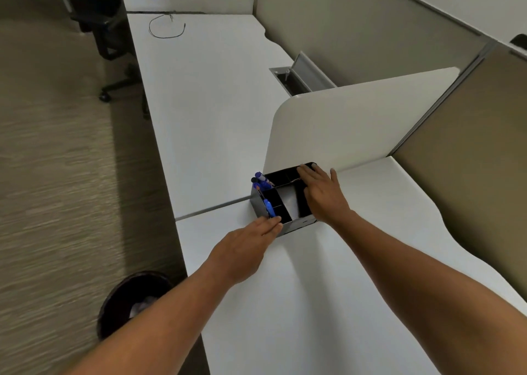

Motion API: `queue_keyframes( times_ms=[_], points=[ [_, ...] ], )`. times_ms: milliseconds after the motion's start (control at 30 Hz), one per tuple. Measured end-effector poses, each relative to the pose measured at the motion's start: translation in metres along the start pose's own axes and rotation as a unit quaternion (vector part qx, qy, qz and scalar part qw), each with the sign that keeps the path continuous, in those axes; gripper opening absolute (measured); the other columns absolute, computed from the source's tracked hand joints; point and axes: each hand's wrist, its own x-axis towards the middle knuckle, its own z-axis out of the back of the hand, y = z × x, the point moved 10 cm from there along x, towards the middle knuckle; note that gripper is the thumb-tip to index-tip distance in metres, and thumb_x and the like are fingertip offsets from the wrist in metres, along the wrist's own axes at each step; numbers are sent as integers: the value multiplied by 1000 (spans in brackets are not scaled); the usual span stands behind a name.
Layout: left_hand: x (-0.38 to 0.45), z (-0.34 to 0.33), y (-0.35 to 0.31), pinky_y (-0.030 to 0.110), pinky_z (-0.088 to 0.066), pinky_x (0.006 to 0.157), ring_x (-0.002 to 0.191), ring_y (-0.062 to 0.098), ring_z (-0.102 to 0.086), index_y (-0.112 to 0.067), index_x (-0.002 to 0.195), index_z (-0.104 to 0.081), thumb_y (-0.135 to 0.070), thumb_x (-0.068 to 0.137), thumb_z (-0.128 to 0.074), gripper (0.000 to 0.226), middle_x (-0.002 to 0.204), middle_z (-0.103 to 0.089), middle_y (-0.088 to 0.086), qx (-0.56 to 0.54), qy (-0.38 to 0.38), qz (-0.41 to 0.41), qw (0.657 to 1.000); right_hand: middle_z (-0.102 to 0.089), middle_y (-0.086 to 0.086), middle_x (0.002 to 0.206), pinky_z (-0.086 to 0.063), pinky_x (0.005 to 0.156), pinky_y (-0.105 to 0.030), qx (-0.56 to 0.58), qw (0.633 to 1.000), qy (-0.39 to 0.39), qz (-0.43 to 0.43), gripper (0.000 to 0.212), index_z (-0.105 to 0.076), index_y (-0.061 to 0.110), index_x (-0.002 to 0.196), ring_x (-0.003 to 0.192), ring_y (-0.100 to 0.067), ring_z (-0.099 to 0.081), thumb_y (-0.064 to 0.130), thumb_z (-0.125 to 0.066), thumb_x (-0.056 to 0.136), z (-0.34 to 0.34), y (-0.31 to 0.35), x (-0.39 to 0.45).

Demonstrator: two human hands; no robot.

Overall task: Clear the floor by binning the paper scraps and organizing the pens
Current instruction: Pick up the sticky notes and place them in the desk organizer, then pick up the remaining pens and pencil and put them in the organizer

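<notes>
The pen [268,207] is standing in a near-left compartment of the black organizer [285,200] on the worktop [313,289], the left hand [245,246] pinching it. The right hand [322,192] is lying open, flat across the organizer's right side, steadying it. Easing the pen straight down before letting go should be keeping it upright.

Two hands — the left grip [245,246] at the near end of one black organizer [299,220], the right grip [322,195] flat across its top. Three blue pens: two [261,179] beyond the left grip, one [268,207] at its fingertips. One bin [114,312] — on the floor — and one office chair [99,18].
</notes>
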Motion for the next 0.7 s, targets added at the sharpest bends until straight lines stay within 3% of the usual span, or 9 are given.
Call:
queue_keyframes(
  times_ms=[67, 167, 300, 400, 533, 600, 700],
  points=[
    [-7, 5, 3, 34, -47, 116, 161, 13, -16, -25, 166, -12, 0, 101, -42, 76, 175, -7, -10, -9, -22, -1, 1000, -36, -2, 168, -11, 130, -52, 74, 994, -73, -22, 59, -35, 15, 160, 159, -25, -24, 8, -38, 102, 24, 12, -13],
    [-31, 10, 16, 32, -48, 115, 157, 15, -29, -26, 165, -16, -3, 100, -48, 76, 174, -14, -7, -15, -61, 7, 998, -48, -3, 159, -16, 131, -36, 236, 957, -167, -22, 63, -48, 13, 153, 154, -21, -36, 5, -38, 91, 54, 61, -49],
    [-96, 7, 55, 27, -34, 115, 150, 17, -44, -24, 162, -29, -17, 95, -67, 77, 171, -29, 1, 45, -97, 37, 994, -61, -2, 146, -37, 122, -24, 318, 925, -197, 66, 50, -59, 13, 143, 141, -10, -50, 6, -46, 95, 45, 171, -99],
    [-161, 0, 104, 38, -29, 127, 157, 17, -31, -25, 164, -20, -26, 101, -57, 73, 173, -20, -1, 53, -108, 95, 988, -61, 0, 146, -36, 118, -13, 344, 923, -141, 105, 42, -59, 17, 143, 136, -3, -50, 14, -52, 102, -1, 260, -126],
    [-274, -26, 179, 48, -23, 130, 162, 19, -12, -22, 165, -16, -38, 106, -40, 65, 174, -14, 0, 49, -106, 224, 967, -41, 11, 160, -20, 118, -6, 320, 938, -29, 126, 61, -44, 30, 153, 142, 9, -29, 4, -58, 99, -86, 370, -153],
    [-335, -45, 214, 52, -23, 129, 162, 22, -13, -20, 163, -21, -43, 105, -40, 66, 173, -19, 3, 40, -101, 293, 950, -34, 11, 163, -19, 121, -13, 301, 943, 2, 143, 66, -40, 32, 156, 146, 8, -22, 6, -59, 98, -127, 419, -165],
    [-419, -82, 261, 53, -17, 130, 163, 23, -9, -19, 164, -20, -52, 104, -33, 70, 174, -18, 5, 42, -99, 363, 925, -34, 6, 163, -30, 125, -30, 276, 945, 43, 170, 67, -39, 28, 157, 152, -9, -28, 10, -62, 96, -192, 488, -180]
  ],
)
